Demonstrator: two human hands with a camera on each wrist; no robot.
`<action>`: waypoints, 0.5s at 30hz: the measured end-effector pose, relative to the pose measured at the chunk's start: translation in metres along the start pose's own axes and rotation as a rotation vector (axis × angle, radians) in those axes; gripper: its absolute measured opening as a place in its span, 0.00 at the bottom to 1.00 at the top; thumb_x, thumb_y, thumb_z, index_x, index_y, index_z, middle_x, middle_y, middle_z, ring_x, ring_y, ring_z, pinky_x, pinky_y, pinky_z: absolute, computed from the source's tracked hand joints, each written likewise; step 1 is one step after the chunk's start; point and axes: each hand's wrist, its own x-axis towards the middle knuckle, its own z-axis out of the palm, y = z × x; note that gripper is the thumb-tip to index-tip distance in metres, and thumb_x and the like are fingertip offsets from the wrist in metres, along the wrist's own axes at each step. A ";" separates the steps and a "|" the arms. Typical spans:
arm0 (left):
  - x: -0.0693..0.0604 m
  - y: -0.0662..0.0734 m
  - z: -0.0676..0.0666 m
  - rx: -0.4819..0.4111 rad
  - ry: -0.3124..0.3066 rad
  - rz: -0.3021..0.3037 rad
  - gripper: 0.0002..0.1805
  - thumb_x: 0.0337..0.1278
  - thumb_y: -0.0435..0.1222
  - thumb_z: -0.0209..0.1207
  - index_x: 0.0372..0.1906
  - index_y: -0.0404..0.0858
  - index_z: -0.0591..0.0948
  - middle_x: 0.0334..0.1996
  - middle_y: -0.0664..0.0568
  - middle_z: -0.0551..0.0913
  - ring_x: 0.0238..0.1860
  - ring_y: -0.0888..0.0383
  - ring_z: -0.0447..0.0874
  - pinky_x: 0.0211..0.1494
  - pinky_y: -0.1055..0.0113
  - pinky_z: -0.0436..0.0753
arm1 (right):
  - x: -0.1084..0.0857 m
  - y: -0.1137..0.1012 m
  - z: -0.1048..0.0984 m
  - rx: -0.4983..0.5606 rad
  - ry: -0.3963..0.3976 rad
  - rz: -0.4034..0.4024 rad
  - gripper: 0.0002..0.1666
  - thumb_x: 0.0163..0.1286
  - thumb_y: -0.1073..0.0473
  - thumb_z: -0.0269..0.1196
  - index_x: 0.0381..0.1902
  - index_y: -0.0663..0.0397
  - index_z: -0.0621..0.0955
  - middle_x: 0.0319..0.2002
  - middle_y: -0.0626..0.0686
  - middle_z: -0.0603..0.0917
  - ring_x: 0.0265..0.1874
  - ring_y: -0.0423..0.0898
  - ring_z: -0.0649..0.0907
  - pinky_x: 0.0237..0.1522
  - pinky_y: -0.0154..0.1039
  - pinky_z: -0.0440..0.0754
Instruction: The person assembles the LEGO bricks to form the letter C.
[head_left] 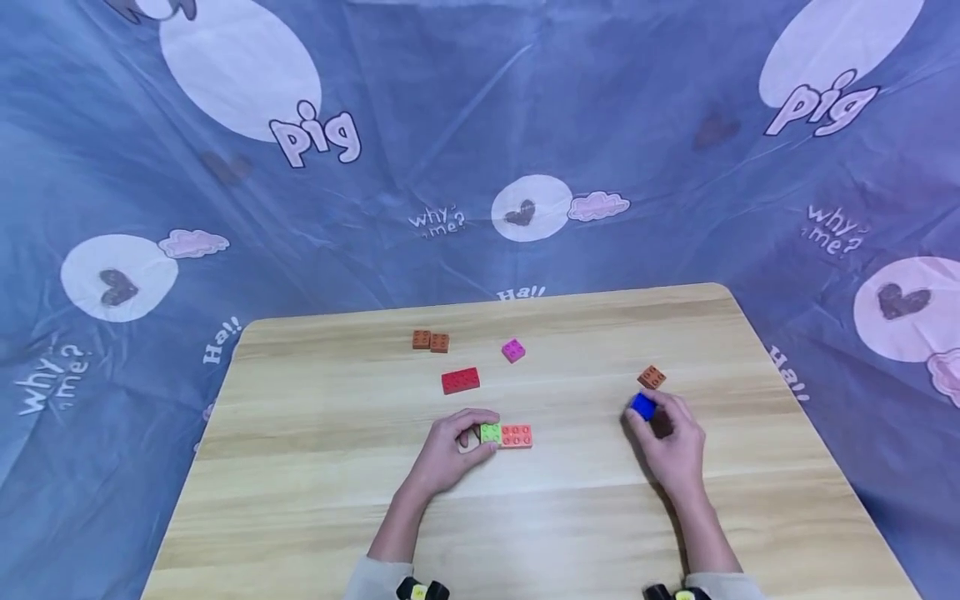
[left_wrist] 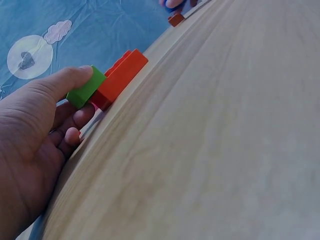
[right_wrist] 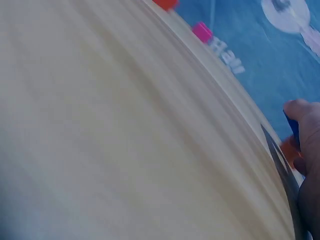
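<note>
The left hand (head_left: 448, 454) pinches a light green brick (head_left: 491, 432) between thumb and fingers. In the left wrist view the green brick (left_wrist: 86, 87) sits higher than the orange brick (left_wrist: 120, 79) and overlaps its near end. From above, the orange brick (head_left: 517, 436) extends to the right of the green one. On the right side of the table, the right hand (head_left: 672, 443) holds a blue brick (head_left: 643, 406) by thumb and fingertips. Just beyond the blue brick is a brown brick (head_left: 652, 377). The right wrist view shows only part of the right hand (right_wrist: 306, 145).
A red brick (head_left: 461, 381) lies beyond the left hand. Farther back are two brown bricks (head_left: 422, 339) (head_left: 439, 342) side by side and a magenta brick (head_left: 513, 350). Patterned blue cloth (head_left: 450, 275) hangs behind the wooden table (head_left: 577, 500).
</note>
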 end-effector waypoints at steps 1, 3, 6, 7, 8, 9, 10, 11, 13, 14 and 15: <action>-0.001 0.000 0.001 0.004 0.001 -0.014 0.18 0.63 0.39 0.74 0.58 0.48 0.88 0.43 0.62 0.86 0.34 0.59 0.77 0.35 0.70 0.78 | -0.004 -0.004 0.004 0.036 -0.031 -0.023 0.30 0.55 0.78 0.78 0.57 0.64 0.86 0.52 0.64 0.86 0.53 0.27 0.79 0.57 0.19 0.76; -0.004 0.001 0.001 0.010 0.002 -0.040 0.18 0.64 0.39 0.74 0.58 0.50 0.88 0.38 0.64 0.84 0.33 0.60 0.75 0.34 0.71 0.76 | -0.012 -0.013 0.014 0.106 -0.110 -0.073 0.31 0.54 0.78 0.78 0.56 0.64 0.85 0.52 0.63 0.86 0.54 0.31 0.81 0.57 0.22 0.79; -0.004 0.000 0.002 0.019 0.003 -0.050 0.17 0.64 0.40 0.73 0.57 0.52 0.88 0.35 0.64 0.81 0.33 0.61 0.74 0.34 0.71 0.75 | -0.021 -0.027 0.029 0.183 -0.235 -0.136 0.31 0.54 0.76 0.78 0.58 0.61 0.85 0.53 0.60 0.87 0.53 0.39 0.83 0.56 0.27 0.83; -0.003 0.001 0.003 0.020 0.002 -0.047 0.18 0.65 0.40 0.73 0.58 0.51 0.88 0.35 0.64 0.81 0.33 0.61 0.74 0.34 0.71 0.75 | -0.023 -0.032 0.033 0.194 -0.271 -0.153 0.32 0.55 0.75 0.79 0.58 0.59 0.85 0.54 0.58 0.87 0.53 0.41 0.84 0.55 0.29 0.84; -0.003 0.001 0.003 0.020 0.002 -0.042 0.18 0.65 0.40 0.73 0.58 0.51 0.88 0.35 0.64 0.81 0.33 0.61 0.74 0.35 0.70 0.76 | -0.026 -0.036 0.038 0.203 -0.302 -0.169 0.32 0.55 0.74 0.79 0.59 0.58 0.85 0.54 0.57 0.87 0.53 0.43 0.85 0.54 0.30 0.85; -0.002 0.001 0.003 0.022 0.002 -0.039 0.18 0.65 0.40 0.73 0.58 0.51 0.88 0.35 0.64 0.81 0.33 0.61 0.74 0.35 0.70 0.76 | -0.027 -0.039 0.043 0.211 -0.328 -0.183 0.32 0.56 0.74 0.79 0.59 0.57 0.85 0.54 0.56 0.87 0.52 0.45 0.86 0.55 0.31 0.85; -0.002 0.001 0.003 0.024 0.003 -0.039 0.18 0.65 0.40 0.73 0.58 0.50 0.88 0.35 0.64 0.81 0.33 0.60 0.74 0.35 0.70 0.76 | -0.029 -0.042 0.048 0.216 -0.349 -0.195 0.33 0.56 0.73 0.79 0.60 0.56 0.84 0.55 0.55 0.87 0.52 0.46 0.86 0.55 0.31 0.85; -0.001 0.001 0.003 0.026 0.004 -0.041 0.18 0.65 0.40 0.73 0.58 0.50 0.88 0.35 0.64 0.81 0.33 0.60 0.75 0.35 0.70 0.76 | -0.030 -0.045 0.053 0.222 -0.367 -0.203 0.33 0.57 0.73 0.79 0.61 0.55 0.84 0.55 0.54 0.87 0.52 0.48 0.86 0.56 0.31 0.85; -0.001 0.001 0.002 0.029 0.001 -0.051 0.18 0.65 0.40 0.73 0.58 0.51 0.87 0.36 0.64 0.81 0.34 0.60 0.75 0.35 0.70 0.76 | -0.031 -0.049 0.061 0.229 -0.394 -0.226 0.33 0.58 0.72 0.78 0.62 0.55 0.84 0.56 0.54 0.87 0.53 0.50 0.87 0.59 0.30 0.83; -0.001 0.002 0.002 0.029 -0.001 -0.057 0.18 0.64 0.40 0.73 0.58 0.52 0.87 0.36 0.64 0.81 0.34 0.60 0.75 0.36 0.70 0.77 | -0.031 -0.051 0.065 0.233 -0.406 -0.236 0.33 0.58 0.72 0.78 0.62 0.55 0.84 0.57 0.54 0.87 0.54 0.51 0.87 0.61 0.29 0.82; 0.000 0.002 0.002 0.029 -0.003 -0.063 0.18 0.64 0.40 0.73 0.58 0.52 0.87 0.37 0.65 0.81 0.35 0.60 0.76 0.36 0.70 0.77 | -0.031 -0.052 0.068 0.236 -0.414 -0.246 0.33 0.59 0.71 0.78 0.62 0.55 0.84 0.57 0.54 0.87 0.55 0.51 0.87 0.62 0.29 0.80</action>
